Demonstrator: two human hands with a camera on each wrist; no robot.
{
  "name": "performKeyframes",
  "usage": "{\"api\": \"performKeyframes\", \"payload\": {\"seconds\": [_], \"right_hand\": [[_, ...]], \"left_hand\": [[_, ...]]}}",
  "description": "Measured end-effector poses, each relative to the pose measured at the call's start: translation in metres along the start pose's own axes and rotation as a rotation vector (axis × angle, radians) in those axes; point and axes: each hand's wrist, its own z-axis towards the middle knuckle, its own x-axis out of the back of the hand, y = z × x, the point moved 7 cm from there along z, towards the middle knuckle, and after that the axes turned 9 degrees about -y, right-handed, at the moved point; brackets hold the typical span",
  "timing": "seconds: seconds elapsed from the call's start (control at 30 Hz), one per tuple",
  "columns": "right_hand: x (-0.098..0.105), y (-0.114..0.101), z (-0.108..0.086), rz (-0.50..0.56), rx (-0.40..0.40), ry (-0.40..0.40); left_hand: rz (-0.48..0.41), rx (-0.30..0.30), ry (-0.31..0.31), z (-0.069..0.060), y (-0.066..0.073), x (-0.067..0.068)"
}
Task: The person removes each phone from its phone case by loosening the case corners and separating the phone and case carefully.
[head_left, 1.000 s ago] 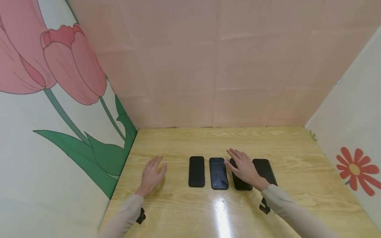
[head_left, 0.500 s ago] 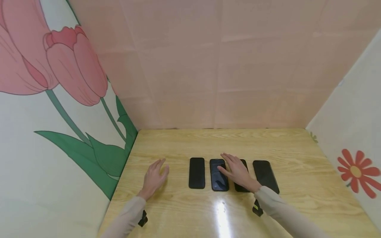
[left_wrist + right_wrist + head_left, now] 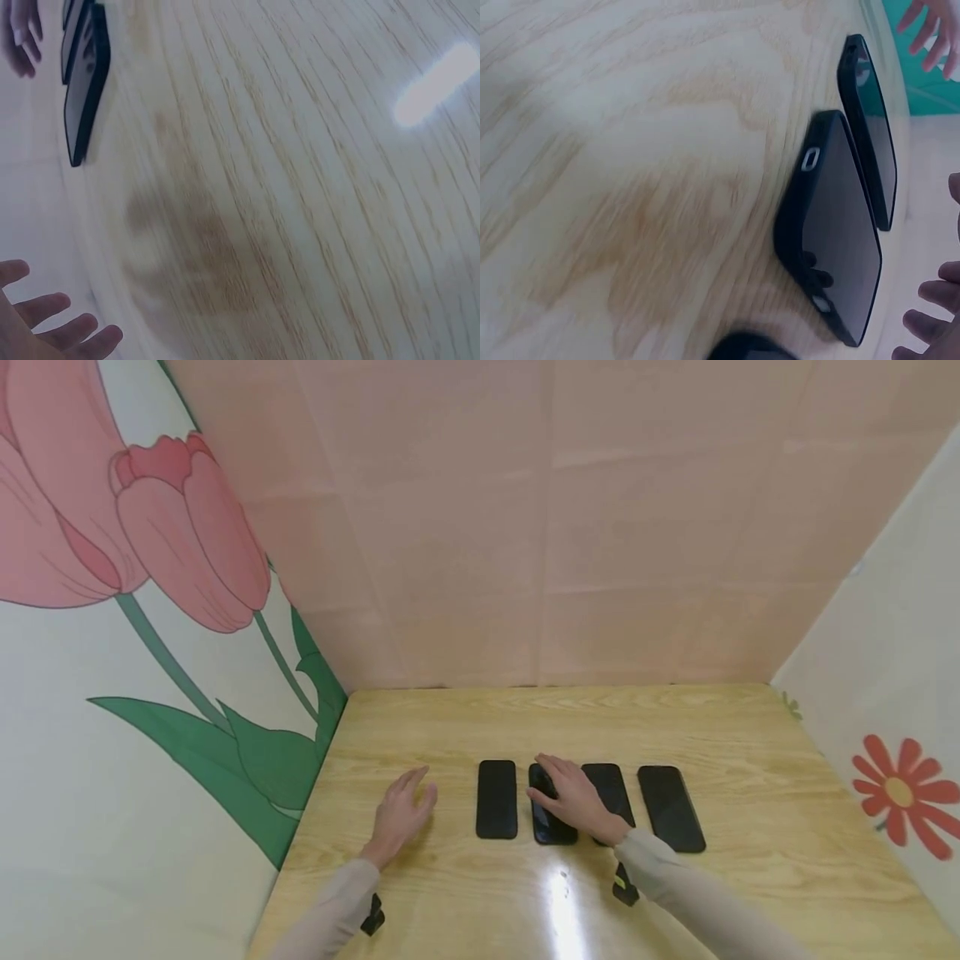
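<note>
Yellow wood-grain counter (image 3: 787,860) bears a row of four black smartphones (image 3: 611,785). Left hand (image 3: 402,814) hangs left of the row; right hand (image 3: 573,797) hovers over the second smartphone from the left (image 3: 554,832). Both hands' fingers are loosely spread, holding nothing.

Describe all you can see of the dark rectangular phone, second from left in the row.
The dark, glossy, round-cornered rectangular phone lies flat and face up on the pale yellow wood-grain table, its long sides running away from the person. Its glass-like front looks unlit. The right wrist view seems to show its black edge, with a small opening. The bare right hand partly hides it in the head view; whether they touch is unclear.
</note>
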Motion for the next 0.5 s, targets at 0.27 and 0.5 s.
{"api": "performKeyframes", "payload": {"seconds": [0.27,0.5], "right_hand": [[-0.010,-0.006,0.013,0.032,-0.005,-0.010],[-0.018,-0.009,0.021,0.025,-0.003,-0.037]], "left_hand": [[-0.041,-0.010,0.019,0.001,0.005,-0.008],[-0.057,-0.014,0.000,0.000,0.010,-0.018]]}}
